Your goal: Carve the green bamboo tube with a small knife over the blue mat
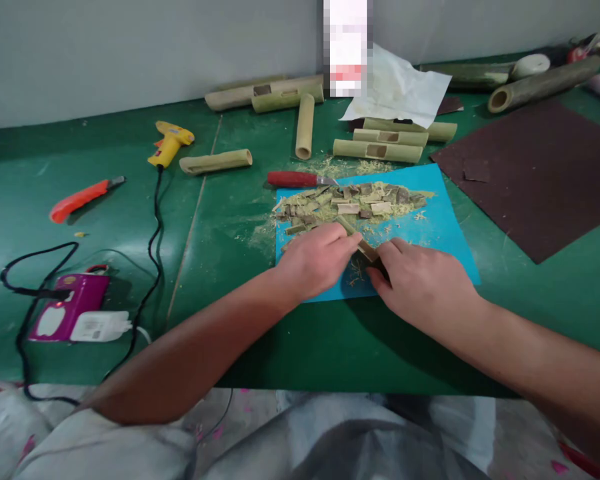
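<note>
- Both hands meet over the blue mat point(445, 230): left hand point(314, 261) and right hand point(423, 283), each grip clamped on one bamboo strip point(363, 245).
- At 12 o'clock, a heap of cut chips point(353, 200) suggests much trimming done.
- Farther, whole bamboo tubes point(377, 150) wait on the counter point(240, 200).

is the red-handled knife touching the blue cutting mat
Touching: in the head view the red-handled knife lies on the green table, its blade tip overlapping the blue cutting mat at the top edge.

Green-topped table point(105, 193), plain grey wall point(130, 47) behind, even light
</note>
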A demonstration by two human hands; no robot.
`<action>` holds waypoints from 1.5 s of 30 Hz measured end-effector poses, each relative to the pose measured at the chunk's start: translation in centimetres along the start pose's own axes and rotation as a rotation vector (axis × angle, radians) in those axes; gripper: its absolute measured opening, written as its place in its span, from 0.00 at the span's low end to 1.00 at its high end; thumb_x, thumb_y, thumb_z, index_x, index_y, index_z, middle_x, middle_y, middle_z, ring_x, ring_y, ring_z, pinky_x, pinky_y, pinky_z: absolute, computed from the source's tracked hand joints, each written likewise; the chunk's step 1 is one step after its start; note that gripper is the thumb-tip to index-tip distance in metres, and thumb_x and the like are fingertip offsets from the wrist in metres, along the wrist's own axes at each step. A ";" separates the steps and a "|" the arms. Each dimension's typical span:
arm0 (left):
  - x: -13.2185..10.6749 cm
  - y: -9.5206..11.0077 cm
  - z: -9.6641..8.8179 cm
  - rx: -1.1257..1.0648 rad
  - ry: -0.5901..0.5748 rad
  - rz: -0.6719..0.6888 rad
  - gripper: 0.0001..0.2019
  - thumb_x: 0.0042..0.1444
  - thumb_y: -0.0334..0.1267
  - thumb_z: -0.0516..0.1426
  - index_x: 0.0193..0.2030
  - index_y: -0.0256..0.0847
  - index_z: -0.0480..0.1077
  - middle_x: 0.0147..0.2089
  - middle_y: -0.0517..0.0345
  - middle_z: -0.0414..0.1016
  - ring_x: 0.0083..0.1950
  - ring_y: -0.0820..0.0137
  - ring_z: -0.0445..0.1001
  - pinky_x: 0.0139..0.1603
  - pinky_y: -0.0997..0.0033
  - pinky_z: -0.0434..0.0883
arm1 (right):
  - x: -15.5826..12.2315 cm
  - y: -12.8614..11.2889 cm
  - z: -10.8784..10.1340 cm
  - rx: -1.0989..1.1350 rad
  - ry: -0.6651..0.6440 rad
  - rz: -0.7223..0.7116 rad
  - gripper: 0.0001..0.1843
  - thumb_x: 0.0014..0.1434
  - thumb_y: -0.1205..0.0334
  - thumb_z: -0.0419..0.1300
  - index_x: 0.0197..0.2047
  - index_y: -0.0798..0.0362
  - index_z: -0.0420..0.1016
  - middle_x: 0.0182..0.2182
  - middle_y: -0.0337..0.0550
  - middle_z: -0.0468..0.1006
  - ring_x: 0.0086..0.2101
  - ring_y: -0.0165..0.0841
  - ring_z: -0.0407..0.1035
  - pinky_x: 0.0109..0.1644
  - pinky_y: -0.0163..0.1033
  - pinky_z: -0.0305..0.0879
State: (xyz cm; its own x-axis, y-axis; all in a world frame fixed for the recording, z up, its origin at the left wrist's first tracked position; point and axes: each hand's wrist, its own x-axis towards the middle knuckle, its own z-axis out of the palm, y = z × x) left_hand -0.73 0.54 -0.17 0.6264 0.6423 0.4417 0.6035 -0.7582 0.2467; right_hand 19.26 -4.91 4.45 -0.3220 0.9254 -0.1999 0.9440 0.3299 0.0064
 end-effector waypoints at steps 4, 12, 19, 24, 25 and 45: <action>0.1 -0.7 0.0 0.005 0.086 -0.008 0.13 0.70 0.36 0.52 0.47 0.34 0.77 0.38 0.51 0.78 0.39 0.69 0.77 0.41 0.69 0.74 | 0.0 -0.1 0.0 -0.001 0.025 0.004 0.14 0.67 0.58 0.50 0.40 0.56 0.75 0.34 0.49 0.78 0.28 0.34 0.70 0.26 0.40 0.38; 0.0 -0.8 -0.1 -0.003 0.117 -0.030 0.09 0.69 0.35 0.55 0.44 0.36 0.78 0.39 0.52 0.80 0.41 0.69 0.78 0.44 0.70 0.75 | -0.1 0.1 0.3 0.008 0.057 -0.002 0.14 0.67 0.57 0.50 0.39 0.55 0.75 0.32 0.47 0.78 0.27 0.33 0.68 0.26 0.40 0.38; 0.2 -0.3 0.1 -0.048 0.003 0.021 0.13 0.71 0.38 0.52 0.44 0.36 0.78 0.35 0.53 0.77 0.37 0.69 0.75 0.38 0.70 0.72 | 0.1 0.0 0.2 0.000 0.013 0.014 0.14 0.67 0.57 0.51 0.39 0.55 0.74 0.33 0.49 0.78 0.28 0.34 0.69 0.27 0.40 0.38; 0.1 -0.6 0.2 -0.096 0.044 -0.049 0.12 0.69 0.37 0.53 0.46 0.35 0.78 0.39 0.49 0.79 0.40 0.67 0.78 0.42 0.67 0.74 | -0.1 0.0 0.1 0.013 0.012 0.006 0.14 0.67 0.57 0.50 0.40 0.55 0.74 0.34 0.49 0.79 0.28 0.34 0.69 0.27 0.40 0.38; 0.2 -0.4 0.1 -0.143 0.045 -0.072 0.12 0.69 0.37 0.54 0.46 0.35 0.78 0.40 0.50 0.80 0.41 0.67 0.78 0.43 0.68 0.75 | -0.1 0.0 0.1 0.015 0.012 0.004 0.14 0.67 0.58 0.50 0.40 0.55 0.74 0.34 0.49 0.79 0.28 0.34 0.69 0.27 0.40 0.38; 1.1 0.8 -1.1 -0.617 0.098 -0.580 0.09 0.63 0.38 0.59 0.41 0.39 0.81 0.33 0.57 0.83 0.27 0.74 0.76 0.28 0.75 0.74 | -0.1 0.2 0.3 0.033 0.020 0.010 0.14 0.67 0.58 0.50 0.39 0.54 0.74 0.34 0.48 0.78 0.28 0.33 0.68 0.28 0.40 0.38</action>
State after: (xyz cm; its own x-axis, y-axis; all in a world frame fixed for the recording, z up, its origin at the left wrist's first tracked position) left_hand -0.14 0.50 1.45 0.2387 0.9569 0.1656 0.4209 -0.2556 0.8704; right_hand 19.45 -4.98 4.19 -0.3133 0.9324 -0.1803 0.9490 0.3143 -0.0238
